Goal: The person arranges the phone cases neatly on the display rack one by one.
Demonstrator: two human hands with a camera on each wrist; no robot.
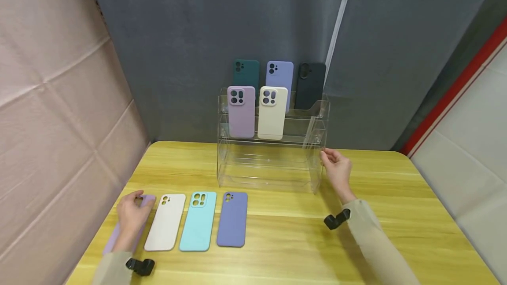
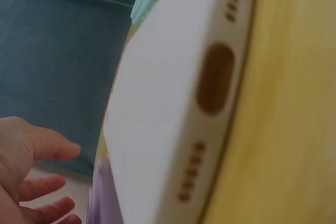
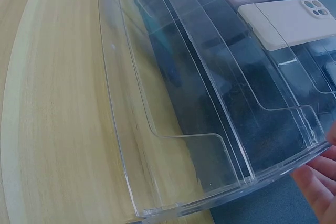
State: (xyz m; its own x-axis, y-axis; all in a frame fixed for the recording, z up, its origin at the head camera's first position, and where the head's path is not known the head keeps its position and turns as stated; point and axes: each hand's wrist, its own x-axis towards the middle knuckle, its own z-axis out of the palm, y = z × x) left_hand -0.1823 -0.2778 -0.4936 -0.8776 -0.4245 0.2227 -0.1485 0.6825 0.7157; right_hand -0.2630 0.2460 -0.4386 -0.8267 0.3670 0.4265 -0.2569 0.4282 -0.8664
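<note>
Lilac phone case (image 1: pixel 112 239) lies on the counter (image 1: pixel 285 232) beneath the left hand (image 1: pixel 132 212) — its fingers are spread, and whether they touch the case I cannot tell. The right hand's (image 1: pixel 337 170) fingers pinch the right side edge of the clear acrylic stand (image 1: pixel 266 183). Rightward from the lilac one lie white (image 1: pixel 165 223), turquoise (image 1: pixel 198 222) and violet-blue (image 1: pixel 232 221) cases. In the stand, a mauve case (image 1: pixel 242 115) and a cream case (image 1: pixel 272 118) stand side by side; behind them — dark green (image 1: pixel 246 73), periwinkle (image 1: pixel 280 78) and black (image 1: pixel 310 87) cases.
</note>
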